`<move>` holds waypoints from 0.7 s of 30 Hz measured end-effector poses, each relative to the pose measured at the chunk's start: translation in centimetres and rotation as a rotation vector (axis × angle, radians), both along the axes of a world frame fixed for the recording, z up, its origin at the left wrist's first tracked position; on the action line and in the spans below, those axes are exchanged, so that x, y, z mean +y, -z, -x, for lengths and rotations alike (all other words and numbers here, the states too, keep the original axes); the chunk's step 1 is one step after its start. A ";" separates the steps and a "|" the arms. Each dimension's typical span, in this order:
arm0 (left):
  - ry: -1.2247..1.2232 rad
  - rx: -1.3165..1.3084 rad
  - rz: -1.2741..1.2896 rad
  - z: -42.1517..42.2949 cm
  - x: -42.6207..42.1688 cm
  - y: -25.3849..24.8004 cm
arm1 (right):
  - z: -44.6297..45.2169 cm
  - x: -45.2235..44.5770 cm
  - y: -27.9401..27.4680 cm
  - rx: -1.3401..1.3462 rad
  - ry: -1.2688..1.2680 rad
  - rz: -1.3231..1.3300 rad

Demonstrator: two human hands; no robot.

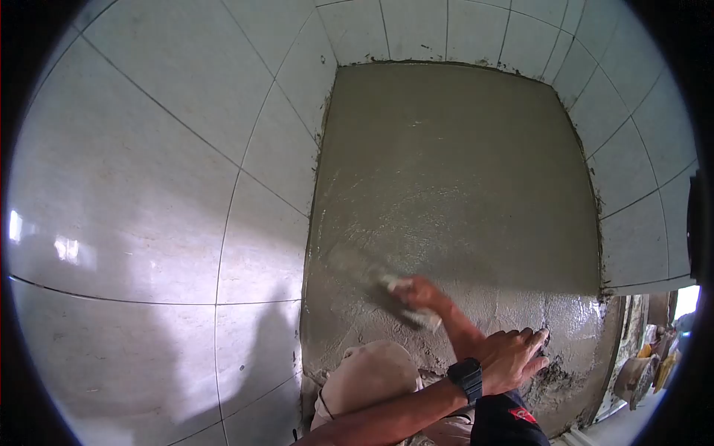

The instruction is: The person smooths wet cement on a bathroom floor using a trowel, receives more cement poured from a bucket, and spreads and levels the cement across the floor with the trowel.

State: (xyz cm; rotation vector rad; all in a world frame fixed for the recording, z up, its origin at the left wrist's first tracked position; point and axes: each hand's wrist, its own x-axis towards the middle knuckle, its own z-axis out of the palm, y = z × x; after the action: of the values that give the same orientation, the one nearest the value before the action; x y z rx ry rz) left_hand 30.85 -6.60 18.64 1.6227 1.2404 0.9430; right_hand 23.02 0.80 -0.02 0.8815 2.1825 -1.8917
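My right hand [422, 293] is closed around the handle of a trowel [401, 303], which is blurred by motion on the wet grey mortar floor [454, 171]. The trowel lies near the lower left part of the mortar. My left hand [513, 360], with a black watch [466, 379] on its wrist, crosses over my right forearm. Its fingers point right and its thumb stands apart; nothing shows in it. Below the trowel is my bent knee in light cloth [375, 375].
Glossy tiled walls stand at the left [149, 223], the far side and the right [632, 178]. Rougher mortar [558, 375] shows near my left hand. Past an edge at the lower right stand a round container [634, 380] and yellowish items [664, 372].
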 end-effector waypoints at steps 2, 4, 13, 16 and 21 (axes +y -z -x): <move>-0.005 0.018 0.011 1.0 0.2 -1.1 | -1.3 -5.7 5.0 0.334 -0.123 -0.093; 0.045 0.051 0.069 2.2 0.1 -2.4 | -2.2 -7.6 6.0 0.429 -0.154 -0.113; 0.020 -0.004 -0.057 1.5 -0.5 -4.0 | -6.2 -4.2 -1.7 -0.313 0.250 -0.275; -0.006 -0.029 -0.052 1.9 -1.5 -4.4 | -9.2 1.3 -1.0 -0.239 0.849 -0.214; -0.065 -0.087 -0.121 1.3 -2.8 -4.9 | -9.7 4.4 5.7 0.269 1.085 -0.033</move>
State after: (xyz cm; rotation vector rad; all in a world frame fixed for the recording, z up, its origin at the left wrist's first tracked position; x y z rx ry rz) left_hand 29.52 -9.36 23.55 1.6247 1.2024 1.1362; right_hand 32.71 5.20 -5.74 2.2575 2.0050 -2.4570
